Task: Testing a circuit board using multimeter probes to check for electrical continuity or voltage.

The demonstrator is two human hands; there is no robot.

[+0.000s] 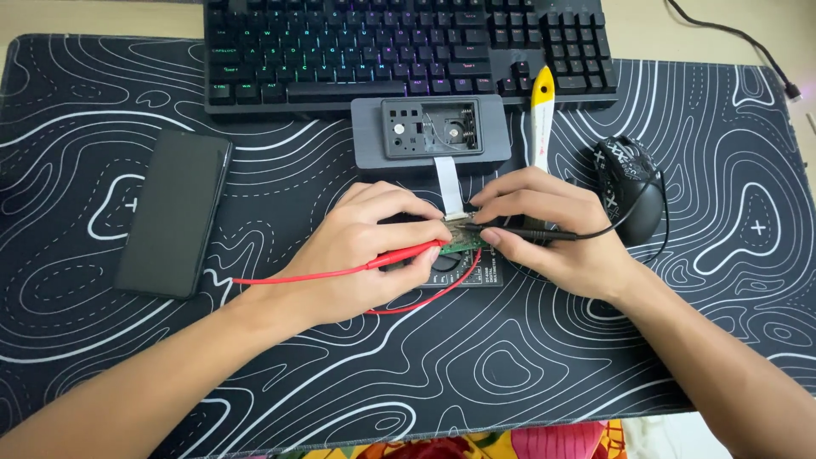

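My left hand (pixel 361 251) pinches a red test probe (pixel 399 253) whose tip touches a small green circuit board (pixel 463 242). From the right, my right hand (pixel 552 229) holds a black test probe (pixel 531 233) against the same board. A white ribbon cable (pixel 448 183) runs from the board up to an opened grey device case (pixel 429 132). Beneath the board and my fingers lies a black multimeter (pixel 478 272), mostly hidden. The red lead (pixel 297 276) trails left and loops under my left hand.
A black phone (pixel 174 212) lies face down at the left. A backlit keyboard (pixel 399 47) spans the back. A yellow-handled tool (pixel 541 115) and a black mouse (pixel 633 183) sit to the right. Everything rests on a black desk mat (pixel 510 365) with white lines.
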